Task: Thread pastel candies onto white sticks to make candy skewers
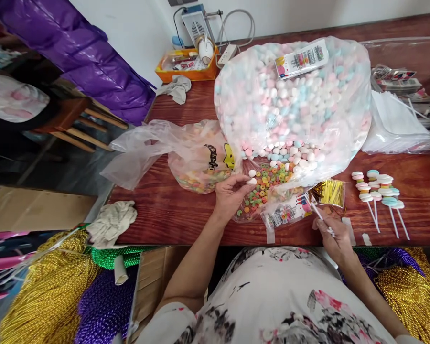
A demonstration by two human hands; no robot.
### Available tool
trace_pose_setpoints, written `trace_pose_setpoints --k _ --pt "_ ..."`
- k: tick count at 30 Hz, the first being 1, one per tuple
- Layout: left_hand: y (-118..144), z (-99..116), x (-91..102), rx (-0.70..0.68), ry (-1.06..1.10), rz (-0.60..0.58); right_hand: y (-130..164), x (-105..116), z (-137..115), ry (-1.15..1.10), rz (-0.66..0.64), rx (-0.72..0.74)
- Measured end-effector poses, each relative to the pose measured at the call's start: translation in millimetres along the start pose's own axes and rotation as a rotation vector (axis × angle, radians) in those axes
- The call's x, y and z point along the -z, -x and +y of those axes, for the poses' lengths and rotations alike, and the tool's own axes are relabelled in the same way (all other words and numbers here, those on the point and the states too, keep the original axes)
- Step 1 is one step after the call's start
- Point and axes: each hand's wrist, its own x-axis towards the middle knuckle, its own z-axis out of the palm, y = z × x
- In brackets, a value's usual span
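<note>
A pale, plain wall rises behind the desk, which has a glossy reddish-brown top with dark streaks and its far edge along the wall. To the left, a brown wooden stool with lighter legs stands on a smooth grey floor. Soft light brightens the wall and leaves faint sheens on the desktop, while the far left corner is dim.

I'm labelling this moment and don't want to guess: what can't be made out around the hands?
- Head view: underside of the white sweet, hidden by the left hand.
- Head view: middle of the white stick, covered by the right hand.
- Head view: lower card's small print, too blurred.
- Head view: clear tub's far end, cut off by the right edge.
</note>
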Motion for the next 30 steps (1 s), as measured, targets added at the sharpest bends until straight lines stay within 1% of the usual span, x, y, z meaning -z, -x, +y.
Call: trace_pose_setpoints --k 2,4,6,9,13,18,20,21,22,24,26,28,30 --pt "13.3 15.2 -11.9 0.108 0.199 0.016 -8.0 -8.6 -20.4 -0.031 -0.165 -0.013" --pt "24.1 29.0 -22.7 0.169 0.345 0.014 -17.4 -17.4 -38.5 -0.089 -0.339 -0.031" --pt "31.4 39.0 -30.4 0.210 0.452 0.008 -25.6 -24.1 -49.1 -0.131 -0.398 -0.038" --pt "37.0 44.2 -36.4 0.243 0.554 0.021 -30.2 -29.3 -50.6 -0.132 -0.390 -0.051" --pt "40.2 37.5 -40.2 0.291 0.592 0.062 -23.9 -33.5 -45.8 -0.149 -0.337 -0.031" --pt "43.2 25.2 -41.8 0.282 0.574 -0.001 -20.4 -39.6 -51.8 -0.177 -0.347 -0.008" --pt "44.5 21.5 -41.0 0.252 0.528 -0.013 -22.3 -40.2 -54.7 -0.164 -0.331 0.006" --pt "45.2 19.9 -40.3 0.212 0.478 -0.015 -23.1 -40.1 -55.6 -0.160 -0.321 0.013" --pt "45.9 18.6 -39.4 0.147 0.410 -0.014 -23.7 -39.9 -55.9 -0.159 -0.319 0.020" --pt "47.1 16.2 -37.6 -0.030 0.254 -0.012 -23.1 -39.8 -54.6 -0.173 -0.322 0.029" --pt "48.1 13.9 -36.3 -0.178 0.144 -0.027 -20.3 -41.1 -51.0 -0.207 -0.316 0.023" --pt "49.6 11.4 -36.7 -0.237 0.116 -0.050 -16.2 -44.1 -46.4 -0.243 -0.300 -0.021" --pt "52.5 9.4 -39.6 -0.232 0.128 -0.058 -12.9 -49.0 -42.7 -0.284 -0.287 -0.078"
